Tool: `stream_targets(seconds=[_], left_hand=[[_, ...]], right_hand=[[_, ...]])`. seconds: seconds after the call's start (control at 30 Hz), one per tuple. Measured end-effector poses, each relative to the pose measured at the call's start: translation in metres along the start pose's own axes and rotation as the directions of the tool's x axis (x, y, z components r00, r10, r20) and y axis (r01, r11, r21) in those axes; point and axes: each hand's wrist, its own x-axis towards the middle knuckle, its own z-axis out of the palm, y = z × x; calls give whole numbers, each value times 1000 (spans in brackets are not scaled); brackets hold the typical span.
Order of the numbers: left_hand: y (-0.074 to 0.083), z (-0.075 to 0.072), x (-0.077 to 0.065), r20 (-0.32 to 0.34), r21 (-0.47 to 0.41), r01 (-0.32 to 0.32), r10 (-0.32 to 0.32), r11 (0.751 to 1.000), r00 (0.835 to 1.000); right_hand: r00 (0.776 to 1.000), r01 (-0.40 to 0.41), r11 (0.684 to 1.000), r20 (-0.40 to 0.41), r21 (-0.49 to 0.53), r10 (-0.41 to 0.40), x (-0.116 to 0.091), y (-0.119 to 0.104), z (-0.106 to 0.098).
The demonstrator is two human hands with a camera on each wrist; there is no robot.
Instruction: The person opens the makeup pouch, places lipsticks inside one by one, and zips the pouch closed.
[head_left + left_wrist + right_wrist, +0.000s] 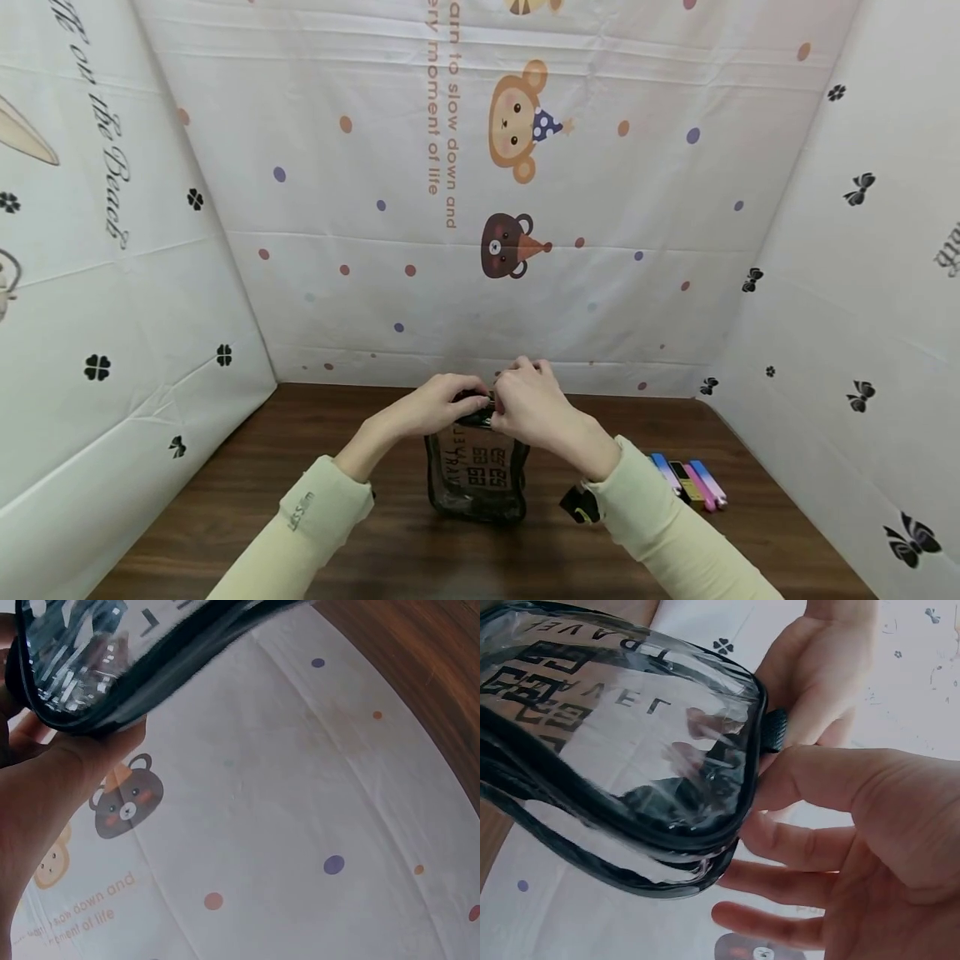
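Left grip [442,402], right grip [531,404] pinching clear pouch [478,477], coloured sticks [687,487] in head view only

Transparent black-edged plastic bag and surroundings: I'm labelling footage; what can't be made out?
Head: the bag, top partly hidden by left hand and right hand.
Left wrist: much of the bag, cut off by top edge.
Head: black-and-yellow item, too small to identify.

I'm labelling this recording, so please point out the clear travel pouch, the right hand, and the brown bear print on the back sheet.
Clear travel pouch [478,477]: head view, on its printed front panel.
Right hand [532,406]: head view, on its back.
Brown bear print [500,244]: head view, on its face.
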Motion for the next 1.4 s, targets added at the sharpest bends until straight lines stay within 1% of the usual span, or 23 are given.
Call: stream_targets(seconds=[0.17,0.23,0.33,0.47,0.6,0.67,0.8,0.93,1.03,1.23,1.33,1.4], left_hand=[[-4,-2,-2,26,-4,4,-4,1000,1000],[-4,-4,-3,28,6,-14,13,1000,1000],[-3,-6,-2,17,38,-64,63,997,998],[0,-7,-1,3,91,-115,116,989,993],[3,-9,-2,-16,144,-124,127,982,992],[4,-9,-2,-18,155,-120,124,981,992],[5,-8,-1,-8,159,-125,128,979,992],[6,-7,0,-6,166,-112,114,980,993],[7,-7,-1,-1,165,-112,114,980,993],[8,-8,-1,-2,174,-126,129,977,992],[8,-9,-2,-6,178,-119,122,977,992],[6,-9,-3,-14,184,-107,112,977,994]], right_hand=[[1000,-13,998,10,57,12,-1,1,-2],[1000,-23,996,20,88,22,-1,2,-3],[999,-34,992,37,119,30,0,4,-3],[998,-35,987,60,158,26,1,8,-5],[997,-25,980,75,198,11,2,15,-6],[996,-23,973,90,230,2,2,18,-6],[991,-31,951,130,307,-10,0,26,-7],[984,-50,922,174,383,-19,-2,34,-8],[978,-53,896,205,440,-43,-3,38,-9],[971,-51,849,225,526,-81,-3,45,-10],[968,-55,830,234,555,-92,-4,49,-11],[968,-71,823,239,564,-80,-6,52,-12]])
